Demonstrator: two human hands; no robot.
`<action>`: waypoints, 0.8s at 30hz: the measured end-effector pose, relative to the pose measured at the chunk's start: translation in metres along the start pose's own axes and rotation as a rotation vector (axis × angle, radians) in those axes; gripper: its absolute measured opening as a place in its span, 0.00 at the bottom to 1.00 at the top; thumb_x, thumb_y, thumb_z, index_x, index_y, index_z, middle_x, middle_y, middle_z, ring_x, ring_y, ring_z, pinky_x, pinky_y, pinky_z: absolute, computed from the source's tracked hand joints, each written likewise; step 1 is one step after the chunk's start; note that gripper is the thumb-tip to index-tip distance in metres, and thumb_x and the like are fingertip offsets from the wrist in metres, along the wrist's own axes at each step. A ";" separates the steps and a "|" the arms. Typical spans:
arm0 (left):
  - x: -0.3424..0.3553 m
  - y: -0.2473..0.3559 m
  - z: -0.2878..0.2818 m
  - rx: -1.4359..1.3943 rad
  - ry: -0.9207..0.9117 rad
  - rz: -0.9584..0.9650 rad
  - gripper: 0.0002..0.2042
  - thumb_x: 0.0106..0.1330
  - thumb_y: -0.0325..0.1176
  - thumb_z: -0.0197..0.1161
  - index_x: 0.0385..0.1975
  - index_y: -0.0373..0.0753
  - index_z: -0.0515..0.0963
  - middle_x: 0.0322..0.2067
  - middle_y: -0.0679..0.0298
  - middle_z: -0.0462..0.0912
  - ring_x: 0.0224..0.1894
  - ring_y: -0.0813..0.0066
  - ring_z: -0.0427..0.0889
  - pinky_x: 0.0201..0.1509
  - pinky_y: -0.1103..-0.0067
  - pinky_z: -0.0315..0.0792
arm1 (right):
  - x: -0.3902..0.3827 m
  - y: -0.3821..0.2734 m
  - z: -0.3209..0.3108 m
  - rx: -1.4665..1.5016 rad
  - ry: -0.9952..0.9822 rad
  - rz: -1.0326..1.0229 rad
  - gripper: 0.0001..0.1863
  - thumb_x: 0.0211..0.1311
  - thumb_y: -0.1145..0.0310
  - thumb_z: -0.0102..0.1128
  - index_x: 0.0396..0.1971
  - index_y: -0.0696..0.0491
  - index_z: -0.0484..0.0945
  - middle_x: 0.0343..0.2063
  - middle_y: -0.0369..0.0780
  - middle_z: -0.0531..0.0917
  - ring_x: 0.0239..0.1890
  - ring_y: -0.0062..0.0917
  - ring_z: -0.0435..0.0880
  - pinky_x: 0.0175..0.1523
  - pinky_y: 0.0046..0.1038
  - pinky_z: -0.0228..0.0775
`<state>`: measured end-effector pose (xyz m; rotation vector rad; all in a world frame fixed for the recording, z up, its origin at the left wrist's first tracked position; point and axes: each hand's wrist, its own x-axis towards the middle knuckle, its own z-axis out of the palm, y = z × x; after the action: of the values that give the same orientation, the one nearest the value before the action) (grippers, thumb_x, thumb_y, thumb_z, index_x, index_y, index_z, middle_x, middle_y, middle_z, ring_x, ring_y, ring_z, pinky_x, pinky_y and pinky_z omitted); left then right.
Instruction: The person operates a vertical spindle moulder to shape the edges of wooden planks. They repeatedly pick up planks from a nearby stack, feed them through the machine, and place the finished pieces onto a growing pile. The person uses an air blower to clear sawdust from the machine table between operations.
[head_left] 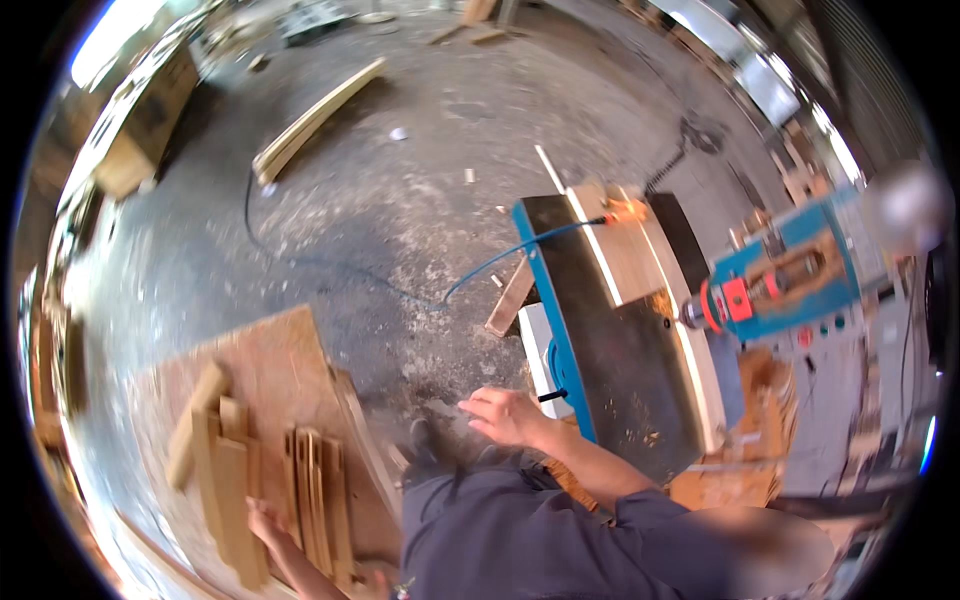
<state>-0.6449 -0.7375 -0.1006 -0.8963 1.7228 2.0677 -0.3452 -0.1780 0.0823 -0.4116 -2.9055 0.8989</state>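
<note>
My left hand (pixel 266 524) is low at the left, its fingertips at the edge of a pale wooden board (pixel 232 500) in a small stack. They are too blurred to show whether they grip it. Beside that hand, several narrow wooden slats (pixel 318 490) lie side by side. Both groups rest on a brown wooden panel (pixel 285 350). My right hand (pixel 508 418) is held out in front of my body with its fingers stretched and nothing in it. It is left of the blue-edged machine table (pixel 640 370), apart from it.
On the machine table lie a wide board (pixel 630 260) and a long pale wooden fence (pixel 690 350), beside a blue and red drilling head (pixel 735 300). A blue hose (pixel 480 268) trails across the floor. Long timber (pixel 318 122) lies farther off; a brown box (pixel 150 130) stands far left.
</note>
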 end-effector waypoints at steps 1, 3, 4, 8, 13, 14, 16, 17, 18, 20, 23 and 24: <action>-0.003 -0.012 -0.017 0.412 -0.113 0.424 0.21 0.79 0.47 0.62 0.25 0.39 0.77 0.18 0.65 0.75 0.19 0.75 0.72 0.23 0.74 0.71 | 0.006 -0.001 0.000 0.049 0.025 0.032 0.20 0.64 0.63 0.71 0.55 0.50 0.86 0.48 0.42 0.86 0.48 0.40 0.88 0.51 0.39 0.83; -0.075 -0.017 0.056 1.102 -0.170 0.872 0.19 0.73 0.45 0.66 0.47 0.32 0.86 0.37 0.51 0.89 0.44 0.50 0.88 0.53 0.63 0.81 | -0.005 0.017 -0.003 0.122 0.144 0.143 0.20 0.65 0.66 0.73 0.56 0.52 0.86 0.48 0.45 0.88 0.42 0.37 0.91 0.48 0.36 0.84; -0.088 -0.011 0.059 1.188 -0.188 1.091 0.18 0.72 0.44 0.67 0.46 0.33 0.86 0.36 0.49 0.89 0.43 0.47 0.88 0.50 0.62 0.81 | -0.010 0.026 0.002 0.135 0.172 0.145 0.19 0.66 0.66 0.72 0.56 0.52 0.86 0.48 0.45 0.88 0.41 0.36 0.91 0.48 0.35 0.84; -0.047 -0.011 0.001 1.000 -0.292 0.746 0.16 0.73 0.42 0.64 0.50 0.36 0.85 0.41 0.49 0.89 0.45 0.48 0.88 0.52 0.62 0.80 | -0.003 0.030 0.017 0.159 0.077 0.176 0.19 0.67 0.65 0.71 0.57 0.50 0.86 0.48 0.45 0.89 0.39 0.34 0.91 0.47 0.35 0.84; -0.010 -0.010 -0.025 1.251 -0.132 0.773 0.22 0.77 0.51 0.61 0.59 0.41 0.83 0.47 0.49 0.88 0.52 0.50 0.84 0.66 0.61 0.74 | -0.010 0.020 0.025 0.176 0.078 0.126 0.19 0.69 0.62 0.70 0.57 0.47 0.86 0.49 0.42 0.89 0.42 0.35 0.91 0.49 0.36 0.84; -0.010 -0.006 -0.013 1.263 -0.116 0.756 0.22 0.77 0.50 0.62 0.59 0.41 0.83 0.47 0.49 0.88 0.52 0.50 0.84 0.66 0.61 0.74 | -0.010 0.018 0.026 0.180 0.066 0.127 0.19 0.69 0.61 0.69 0.57 0.47 0.86 0.49 0.41 0.89 0.42 0.35 0.91 0.50 0.36 0.84; -0.029 0.013 0.030 1.282 -0.090 0.761 0.22 0.76 0.50 0.63 0.59 0.40 0.82 0.47 0.49 0.88 0.52 0.50 0.84 0.65 0.61 0.74 | -0.013 0.017 0.030 0.176 0.056 0.153 0.19 0.70 0.60 0.68 0.57 0.47 0.86 0.49 0.40 0.89 0.46 0.36 0.90 0.52 0.37 0.83; -0.046 0.029 0.057 1.291 -0.078 0.786 0.22 0.76 0.50 0.63 0.59 0.40 0.82 0.47 0.49 0.88 0.53 0.50 0.84 0.65 0.61 0.74 | -0.012 0.020 0.034 0.160 0.072 0.145 0.19 0.69 0.60 0.68 0.57 0.47 0.86 0.49 0.40 0.89 0.47 0.36 0.90 0.52 0.37 0.83; -0.064 0.045 0.080 1.303 -0.074 0.816 0.22 0.76 0.49 0.64 0.59 0.39 0.82 0.47 0.49 0.88 0.53 0.50 0.84 0.65 0.61 0.74 | -0.014 0.024 0.039 0.148 0.084 0.139 0.19 0.69 0.60 0.69 0.57 0.47 0.86 0.49 0.40 0.89 0.47 0.37 0.90 0.52 0.37 0.83; -0.102 0.078 0.121 1.326 -0.065 0.895 0.22 0.75 0.49 0.65 0.59 0.39 0.82 0.47 0.49 0.87 0.53 0.49 0.84 0.65 0.61 0.74 | -0.021 0.024 0.045 0.150 0.100 0.117 0.18 0.68 0.61 0.69 0.56 0.47 0.87 0.48 0.41 0.89 0.47 0.38 0.90 0.52 0.38 0.83; -0.154 0.119 0.167 1.358 -0.082 1.033 0.22 0.74 0.48 0.66 0.58 0.38 0.82 0.47 0.49 0.87 0.53 0.49 0.83 0.64 0.61 0.75 | -0.024 0.018 0.033 0.124 0.141 0.044 0.17 0.65 0.63 0.69 0.53 0.48 0.87 0.46 0.41 0.88 0.46 0.40 0.90 0.51 0.39 0.83; -0.171 0.129 0.180 1.371 -0.100 1.076 0.22 0.74 0.48 0.67 0.58 0.38 0.82 0.47 0.49 0.87 0.53 0.49 0.83 0.64 0.61 0.75 | -0.028 0.006 0.017 0.080 0.162 0.007 0.17 0.64 0.65 0.70 0.53 0.48 0.87 0.46 0.41 0.88 0.47 0.40 0.89 0.52 0.37 0.84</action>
<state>-0.6400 -0.5685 0.1217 0.6589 3.0717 0.5993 -0.3193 -0.1907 0.0652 -0.4648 -2.7146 0.9321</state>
